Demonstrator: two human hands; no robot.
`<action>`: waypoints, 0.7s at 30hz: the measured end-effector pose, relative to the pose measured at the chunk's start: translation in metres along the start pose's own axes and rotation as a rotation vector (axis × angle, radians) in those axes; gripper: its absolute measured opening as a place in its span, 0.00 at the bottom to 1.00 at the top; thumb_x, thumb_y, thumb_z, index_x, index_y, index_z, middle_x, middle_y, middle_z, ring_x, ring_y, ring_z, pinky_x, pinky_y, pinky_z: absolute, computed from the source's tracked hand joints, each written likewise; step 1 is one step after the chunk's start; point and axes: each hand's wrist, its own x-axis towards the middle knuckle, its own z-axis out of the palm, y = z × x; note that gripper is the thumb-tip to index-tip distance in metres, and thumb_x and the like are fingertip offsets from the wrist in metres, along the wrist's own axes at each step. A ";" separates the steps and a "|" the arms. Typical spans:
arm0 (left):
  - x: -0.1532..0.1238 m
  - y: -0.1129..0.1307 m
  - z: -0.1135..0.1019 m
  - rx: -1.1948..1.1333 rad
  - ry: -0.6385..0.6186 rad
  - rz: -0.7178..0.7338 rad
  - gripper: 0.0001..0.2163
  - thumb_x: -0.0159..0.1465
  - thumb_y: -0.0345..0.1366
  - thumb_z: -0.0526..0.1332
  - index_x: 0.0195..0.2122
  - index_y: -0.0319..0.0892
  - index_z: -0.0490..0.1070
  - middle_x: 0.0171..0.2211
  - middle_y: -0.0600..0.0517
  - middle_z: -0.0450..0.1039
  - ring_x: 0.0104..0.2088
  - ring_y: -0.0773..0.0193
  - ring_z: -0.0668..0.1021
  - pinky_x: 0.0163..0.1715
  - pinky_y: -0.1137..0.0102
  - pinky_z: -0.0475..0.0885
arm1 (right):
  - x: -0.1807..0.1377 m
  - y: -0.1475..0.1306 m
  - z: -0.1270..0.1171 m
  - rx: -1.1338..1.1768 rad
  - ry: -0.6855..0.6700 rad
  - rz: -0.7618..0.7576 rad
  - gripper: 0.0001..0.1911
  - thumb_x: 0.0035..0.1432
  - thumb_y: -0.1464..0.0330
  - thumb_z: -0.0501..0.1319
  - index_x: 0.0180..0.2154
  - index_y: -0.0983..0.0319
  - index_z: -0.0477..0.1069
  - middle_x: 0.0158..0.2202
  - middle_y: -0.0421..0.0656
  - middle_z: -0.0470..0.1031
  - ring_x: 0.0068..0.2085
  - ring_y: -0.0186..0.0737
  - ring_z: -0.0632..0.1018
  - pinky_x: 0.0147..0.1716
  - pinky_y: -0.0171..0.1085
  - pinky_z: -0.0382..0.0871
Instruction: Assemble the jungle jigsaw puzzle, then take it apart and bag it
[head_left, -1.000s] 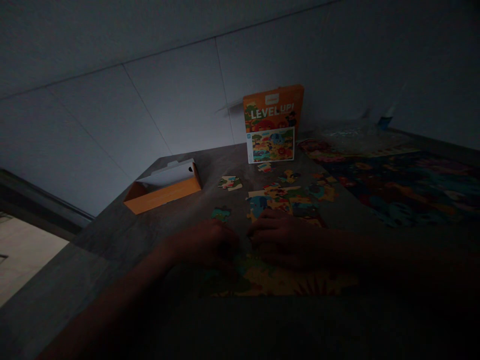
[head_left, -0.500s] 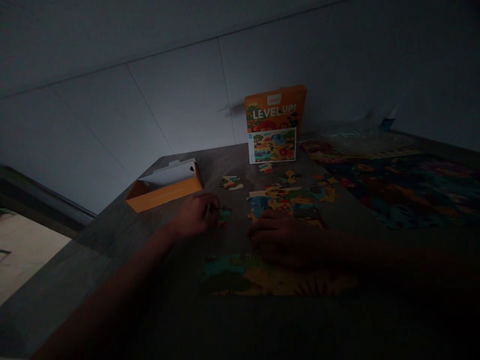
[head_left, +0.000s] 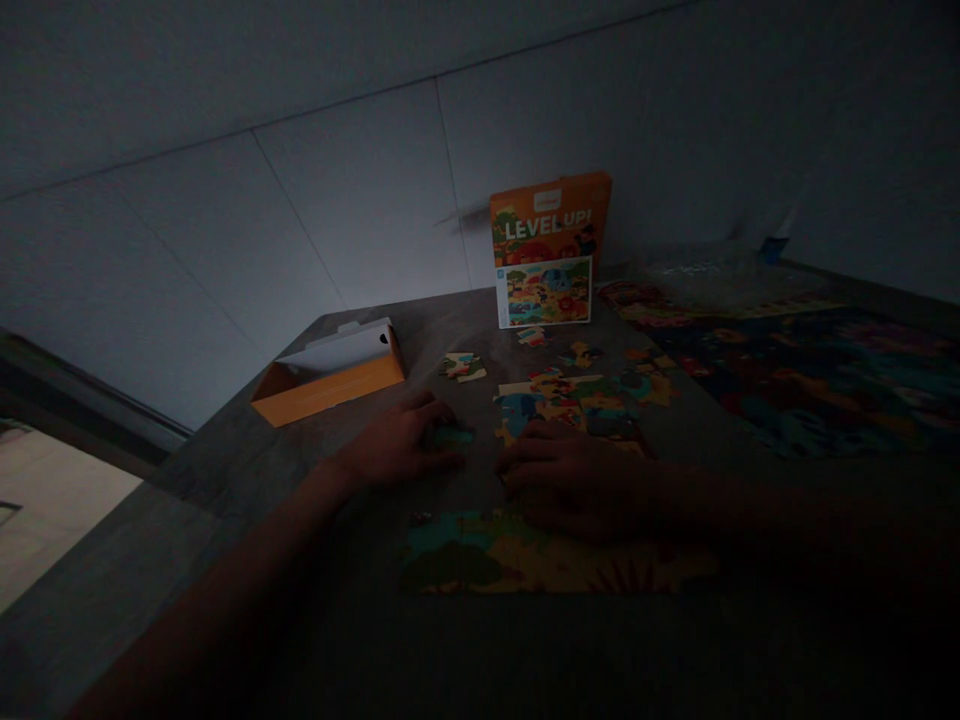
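My left hand (head_left: 401, 440) is low over the table, its thumb and fingers closed round a green-blue puzzle piece (head_left: 454, 437). My right hand (head_left: 566, 470) is bent, its fingers together, between two joined parts of a jigsaw puzzle; what lies under its fingers is hidden. Nearer me is a joined strip (head_left: 487, 560) showing a tree and yellow ground, partly covered by that hand. Beyond the fingers a joined section (head_left: 521, 405) shows a blue animal. Loose puzzle pieces (head_left: 465, 366) lie farther back. The picture is very dark.
An orange puzzle box (head_left: 551, 215) stands at the back, a picture card (head_left: 547, 293) leaning against it. At the left sits an open orange box part (head_left: 334, 385). A dark colourful puzzle (head_left: 810, 370) and clear plastic wrapping (head_left: 705, 268) lie at the right, near the wall.
My left hand has shifted slightly right, and its fingers have spread from a tight curl to reach round the green-blue puzzle piece. My right hand has hardly moved.
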 end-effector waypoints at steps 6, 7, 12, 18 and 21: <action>0.001 -0.003 0.002 -0.058 -0.023 0.019 0.24 0.58 0.53 0.67 0.49 0.43 0.71 0.48 0.48 0.69 0.44 0.56 0.74 0.44 0.66 0.69 | 0.001 -0.001 -0.001 -0.003 -0.010 0.001 0.09 0.65 0.67 0.59 0.45 0.63 0.73 0.49 0.50 0.74 0.49 0.46 0.70 0.49 0.47 0.65; 0.001 -0.003 0.002 -0.068 -0.025 0.006 0.24 0.57 0.53 0.68 0.48 0.43 0.71 0.47 0.48 0.69 0.43 0.57 0.74 0.43 0.66 0.69 | 0.001 -0.001 -0.001 -0.002 -0.010 -0.003 0.09 0.65 0.67 0.59 0.45 0.63 0.73 0.49 0.50 0.74 0.49 0.46 0.70 0.49 0.46 0.65; 0.002 -0.001 -0.001 -0.106 -0.079 0.016 0.21 0.54 0.52 0.70 0.41 0.43 0.73 0.44 0.50 0.69 0.41 0.58 0.74 0.38 0.68 0.69 | 0.002 -0.002 -0.002 -0.013 -0.008 -0.012 0.09 0.65 0.67 0.58 0.44 0.64 0.73 0.49 0.50 0.74 0.48 0.47 0.70 0.48 0.47 0.65; -0.003 0.004 -0.007 -0.124 -0.158 0.062 0.24 0.51 0.52 0.72 0.42 0.44 0.72 0.45 0.50 0.67 0.41 0.58 0.74 0.38 0.68 0.70 | 0.000 -0.001 0.000 -0.008 -0.001 -0.010 0.09 0.65 0.67 0.59 0.44 0.63 0.73 0.50 0.49 0.74 0.49 0.47 0.70 0.49 0.47 0.64; -0.006 0.007 -0.010 -0.150 -0.174 0.074 0.24 0.52 0.52 0.71 0.44 0.44 0.72 0.46 0.50 0.68 0.42 0.57 0.74 0.40 0.67 0.71 | 0.000 0.000 0.000 -0.011 0.005 -0.016 0.09 0.65 0.67 0.59 0.44 0.63 0.73 0.49 0.49 0.74 0.48 0.46 0.70 0.48 0.46 0.64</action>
